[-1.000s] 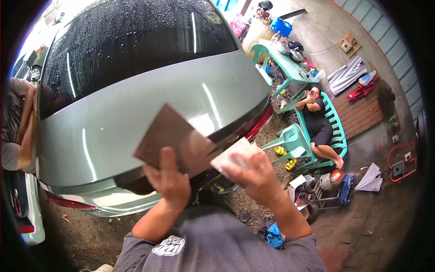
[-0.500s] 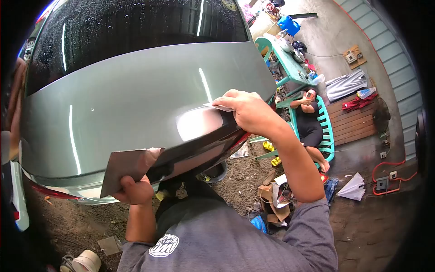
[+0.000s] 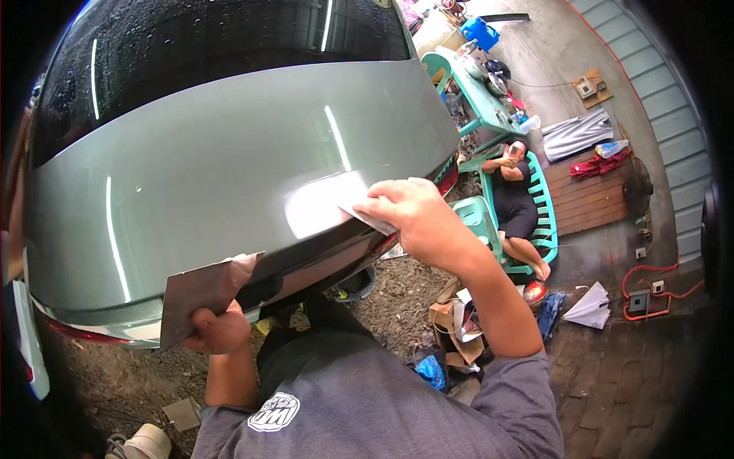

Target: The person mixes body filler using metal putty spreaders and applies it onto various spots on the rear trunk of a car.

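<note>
In the head view, my right hand [image 3: 413, 218] pinches a thin, flat putty spreader [image 3: 375, 220]. Its edge lies at the right side of a bright whitish patch [image 3: 317, 205] on the grey-green car tailgate [image 3: 222, 153]; whether it touches is hard to tell. My left hand [image 3: 220, 330] grips a flat brownish board [image 3: 191, 294] with its thumb on top, to the left of and below the patch. Pale pinkish putty [image 3: 243, 268] sits on the board's upper right corner. Most of my left fingers are hidden under the board.
A wet rear window [image 3: 229, 61] rises above the tailgate. On the right, a person [image 3: 516, 191] reclines on a green bench [image 3: 543, 206] near a cluttered green table [image 3: 485, 99]. Cardboard scraps [image 3: 455, 329] and a white bucket [image 3: 149, 442] lie on the ground.
My right hand with the spreader has moved down from the patch's upper right edge to its lower right side. The left hand still holds the board; the whole view has shifted slightly.
</note>
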`<act>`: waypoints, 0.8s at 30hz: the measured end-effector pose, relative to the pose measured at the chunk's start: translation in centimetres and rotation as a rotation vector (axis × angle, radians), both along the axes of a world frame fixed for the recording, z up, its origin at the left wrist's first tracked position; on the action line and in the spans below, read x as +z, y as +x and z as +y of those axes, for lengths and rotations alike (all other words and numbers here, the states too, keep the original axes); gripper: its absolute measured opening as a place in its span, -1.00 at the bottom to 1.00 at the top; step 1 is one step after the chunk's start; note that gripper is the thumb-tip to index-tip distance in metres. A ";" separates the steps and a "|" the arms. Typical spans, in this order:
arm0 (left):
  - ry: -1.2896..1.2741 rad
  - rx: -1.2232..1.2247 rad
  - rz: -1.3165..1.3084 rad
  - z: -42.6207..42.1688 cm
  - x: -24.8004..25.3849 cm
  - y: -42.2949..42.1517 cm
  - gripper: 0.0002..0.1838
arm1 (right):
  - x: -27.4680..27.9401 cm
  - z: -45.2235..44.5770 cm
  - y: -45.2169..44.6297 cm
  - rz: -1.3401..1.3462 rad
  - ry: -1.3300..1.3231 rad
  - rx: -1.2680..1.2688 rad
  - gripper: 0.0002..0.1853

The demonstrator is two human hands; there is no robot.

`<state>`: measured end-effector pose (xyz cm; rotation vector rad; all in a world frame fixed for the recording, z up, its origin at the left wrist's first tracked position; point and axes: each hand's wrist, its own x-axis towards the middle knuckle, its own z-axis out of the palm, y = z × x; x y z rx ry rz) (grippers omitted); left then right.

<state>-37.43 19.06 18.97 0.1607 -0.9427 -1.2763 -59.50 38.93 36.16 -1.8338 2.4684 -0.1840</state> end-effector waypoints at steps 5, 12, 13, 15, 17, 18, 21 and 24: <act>0.080 0.013 0.012 0.0 1.1 -0.3 -0.35 | 1.4 2.3 1.8 -0.034 -0.011 -0.015 -0.54; 0.214 -0.059 -0.054 -0.3 1.8 0.3 -0.39 | 3.6 6.2 4.7 -0.239 -0.270 -0.131 -0.55; 0.314 -0.078 -0.075 0.4 2.3 0.4 -0.41 | 3.2 7.0 5.4 -0.287 -0.343 -0.167 -0.53; 0.512 -0.114 -0.117 2.4 3.3 0.8 -0.45 | 1.9 8.7 7.0 -0.353 -0.482 -0.205 -0.44; 0.043 -0.174 -0.587 3.5 2.2 2.2 -0.53 | 0.1 9.7 9.3 -0.308 -0.590 -0.228 -0.43; 0.042 -0.355 -0.666 4.2 2.8 2.3 -0.57 | -0.8 9.9 10.3 -0.282 -0.644 -0.234 -0.42; 0.673 -1.026 -0.450 9.1 9.3 -0.1 -0.62 | -2.8 9.8 14.1 -0.366 -0.826 -0.186 -0.36; 0.810 -1.213 -0.337 12.0 9.7 -1.4 -0.69 | -3.4 9.8 16.9 -0.385 -0.805 -0.087 -0.33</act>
